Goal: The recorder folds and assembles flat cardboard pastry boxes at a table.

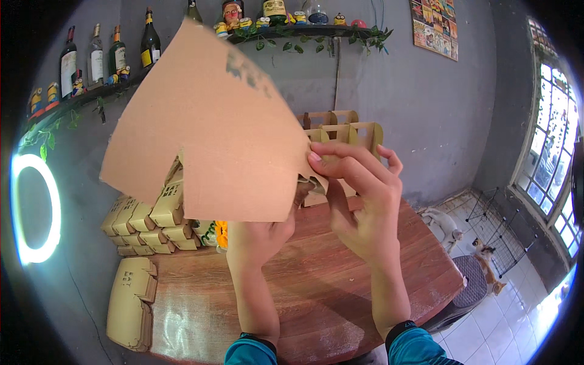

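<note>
A flat brown cardboard box blank is held up over the table, tilted, with a notch in its lower edge and dark print near its upper right. My right hand pinches the right edge of the blank between thumb and fingers, at a small bent tab. Below and behind the blank is my left hand; it grips the sheet from underneath, and most of its fingers are hidden. The cardboard covers part of the table and wall behind it.
Folded boxes are piled at the table's far left, near an orange flower. Flat blanks lie stacked at the near left. Open cardboard trays stand behind. A stool and cats are at right; a ring light glows left.
</note>
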The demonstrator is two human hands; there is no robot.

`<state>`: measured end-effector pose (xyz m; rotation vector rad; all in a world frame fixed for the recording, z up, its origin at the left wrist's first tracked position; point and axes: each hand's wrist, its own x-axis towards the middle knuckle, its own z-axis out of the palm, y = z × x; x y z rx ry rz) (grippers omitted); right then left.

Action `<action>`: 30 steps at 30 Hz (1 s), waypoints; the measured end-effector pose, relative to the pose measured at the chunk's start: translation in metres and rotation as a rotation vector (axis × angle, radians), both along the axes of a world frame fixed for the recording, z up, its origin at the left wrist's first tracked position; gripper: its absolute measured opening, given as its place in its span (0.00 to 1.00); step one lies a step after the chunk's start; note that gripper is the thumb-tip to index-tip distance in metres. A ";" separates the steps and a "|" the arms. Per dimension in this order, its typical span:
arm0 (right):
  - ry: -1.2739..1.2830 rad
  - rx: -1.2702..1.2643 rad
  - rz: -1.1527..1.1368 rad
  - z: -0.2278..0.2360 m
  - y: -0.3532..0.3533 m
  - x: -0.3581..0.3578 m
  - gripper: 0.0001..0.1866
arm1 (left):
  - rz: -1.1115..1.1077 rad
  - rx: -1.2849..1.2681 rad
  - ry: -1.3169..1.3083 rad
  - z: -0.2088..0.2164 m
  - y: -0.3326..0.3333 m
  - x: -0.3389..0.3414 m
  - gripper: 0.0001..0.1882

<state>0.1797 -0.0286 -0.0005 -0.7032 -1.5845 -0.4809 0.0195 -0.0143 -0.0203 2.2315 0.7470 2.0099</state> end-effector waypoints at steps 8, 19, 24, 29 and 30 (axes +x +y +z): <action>0.094 0.267 -0.135 -0.011 0.014 -0.010 0.12 | -0.024 0.070 -0.199 -0.005 0.008 0.024 0.13; 0.125 0.548 0.057 -0.016 0.014 -0.024 0.13 | -0.741 0.015 -0.548 0.001 -0.005 0.025 0.19; 0.247 0.560 0.257 -0.021 0.013 -0.030 0.19 | -0.680 0.039 -0.545 0.004 -0.003 0.016 0.18; 0.227 0.517 0.185 -0.019 0.010 -0.025 0.20 | -0.740 -0.012 -0.598 0.010 -0.011 0.024 0.14; 0.218 0.522 0.180 -0.018 0.011 -0.024 0.20 | -0.729 -0.017 -0.616 0.011 -0.011 0.026 0.14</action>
